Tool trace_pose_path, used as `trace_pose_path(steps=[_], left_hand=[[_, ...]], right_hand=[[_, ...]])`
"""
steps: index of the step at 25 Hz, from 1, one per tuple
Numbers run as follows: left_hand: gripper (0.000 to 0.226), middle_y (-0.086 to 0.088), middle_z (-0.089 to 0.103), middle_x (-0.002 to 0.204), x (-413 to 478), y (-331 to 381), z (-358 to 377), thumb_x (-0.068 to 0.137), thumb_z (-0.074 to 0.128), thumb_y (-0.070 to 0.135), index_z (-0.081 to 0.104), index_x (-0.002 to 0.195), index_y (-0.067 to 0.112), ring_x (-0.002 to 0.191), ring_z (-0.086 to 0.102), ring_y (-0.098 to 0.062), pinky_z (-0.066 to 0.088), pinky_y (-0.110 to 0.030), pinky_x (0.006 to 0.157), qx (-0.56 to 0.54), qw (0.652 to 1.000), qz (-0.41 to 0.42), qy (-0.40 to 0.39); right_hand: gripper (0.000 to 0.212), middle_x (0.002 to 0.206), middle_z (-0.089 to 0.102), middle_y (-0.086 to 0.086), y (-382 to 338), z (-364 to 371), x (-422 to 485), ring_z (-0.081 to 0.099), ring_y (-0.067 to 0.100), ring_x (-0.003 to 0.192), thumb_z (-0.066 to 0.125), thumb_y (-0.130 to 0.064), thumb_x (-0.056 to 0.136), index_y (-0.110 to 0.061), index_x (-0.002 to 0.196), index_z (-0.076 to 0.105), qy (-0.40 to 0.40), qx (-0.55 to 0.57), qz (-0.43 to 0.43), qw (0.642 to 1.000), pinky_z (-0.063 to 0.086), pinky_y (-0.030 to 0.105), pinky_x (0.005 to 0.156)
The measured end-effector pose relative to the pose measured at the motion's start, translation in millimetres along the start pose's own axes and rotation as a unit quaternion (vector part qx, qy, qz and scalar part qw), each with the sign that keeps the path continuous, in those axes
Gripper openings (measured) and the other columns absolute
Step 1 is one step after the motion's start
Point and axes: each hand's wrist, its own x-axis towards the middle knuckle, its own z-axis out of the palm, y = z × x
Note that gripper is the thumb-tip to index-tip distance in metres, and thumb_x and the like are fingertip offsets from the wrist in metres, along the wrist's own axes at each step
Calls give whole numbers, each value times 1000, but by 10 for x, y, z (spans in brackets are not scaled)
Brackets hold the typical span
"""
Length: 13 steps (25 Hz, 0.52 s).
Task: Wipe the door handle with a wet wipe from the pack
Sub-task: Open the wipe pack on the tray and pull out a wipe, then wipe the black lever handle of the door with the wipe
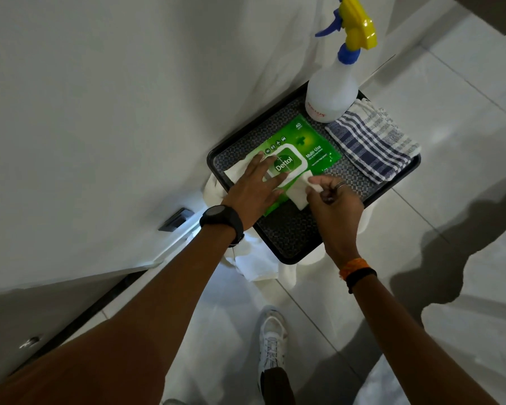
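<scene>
The left hand (254, 185) is pressing flat on the pack (301, 154), lying lengthwise on the tray (392, 182); the right hand (333, 200), just beside it, is pinching a wipe (298, 194) at the pack's near edge.

Pretty dim overall from my head cam, the wall (100, 97) reads as murky grey and my forearms are nearly silhouettes, though the green wipes pack (310, 147) still pops and stays sharp. Brightest spot is a pale glow on the floor tiles (465, 141) and a thin lit strip low on the wall by my left wrist, while a big soft-edged shadow (450, 244) sprawls across the tiles on the right. Wide-angle lens bends everything hard at the edges, so the spray bottle (333, 92) leans and my arms balloon toward the bottom corners, a bit soft there.
</scene>
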Motion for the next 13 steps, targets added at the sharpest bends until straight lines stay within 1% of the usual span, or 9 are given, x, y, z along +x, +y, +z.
trace_pose_path(steps=[1,2,3,4,5,7,8,10,13], left_hand=[[38,-16,32,158,-62,23,-38,105,50,15,51,143,12,150,20,-32,31,-40,120,-32,999,-5,36],[36,-17,41,152,-150,58,-88,104,51,9,54,139,7,145,31,-32,35,-42,118,-88,992,-27,89],[34,-16,50,145,-269,91,-143,102,51,5,57,135,5,138,43,-28,41,-41,113,-153,975,-60,148],[31,-13,58,138,-421,121,-225,102,52,5,59,133,5,128,53,-23,46,-37,107,-216,951,-96,202],[30,-9,62,133,-595,145,-336,102,54,9,60,132,8,120,58,-17,51,-31,100,-273,924,-126,236],[33,1,65,129,-950,159,-595,101,60,20,58,134,17,113,60,-5,52,-16,91,-355,886,-164,248],[36,7,65,127,-1121,149,-730,99,63,23,57,134,21,111,60,1,50,-9,89,-375,875,-177,251],[36,18,65,116,-1589,43,-1106,96,67,24,58,131,27,102,61,7,50,-5,82,-384,852,-203,292],[32,23,64,102,-2276,-97,-1671,94,69,14,60,119,32,91,63,10,51,-3,73,-360,824,-215,381]], right_hand=[[16,91,73,2,-62,21,-25,68,24,85,71,-6,92,-11,106,75,-5,19,8,1000,58,22,75],[13,91,75,11,-147,43,-63,70,26,85,71,-7,92,-7,104,76,-10,44,14,999,60,26,77],[11,92,76,15,-254,67,-121,72,26,86,73,-9,92,-3,101,75,-17,71,18,997,61,31,79],[13,93,78,13,-374,100,-194,75,25,87,73,-11,93,-1,100,75,-27,99,21,995,65,33,79],[12,92,78,8,-508,148,-284,77,23,88,74,-12,93,-3,100,75,-42,119,23,992,66,34,79],[9,92,78,1,-811,282,-502,78,17,86,74,-13,93,-13,102,75,-79,139,20,987,67,35,79],[9,92,79,0,-965,353,-633,77,14,83,73,-12,93,-15,101,75,-98,145,14,984,66,35,78],[8,90,80,-1,-1371,561,-1000,77,13,80,73,-10,93,-14,100,76,-139,158,-15,977,65,34,76],[9,80,80,-9,-1940,839,-1563,77,6,72,74,-9,92,-12,100,77,-174,201,-49,963,60,18,65]])
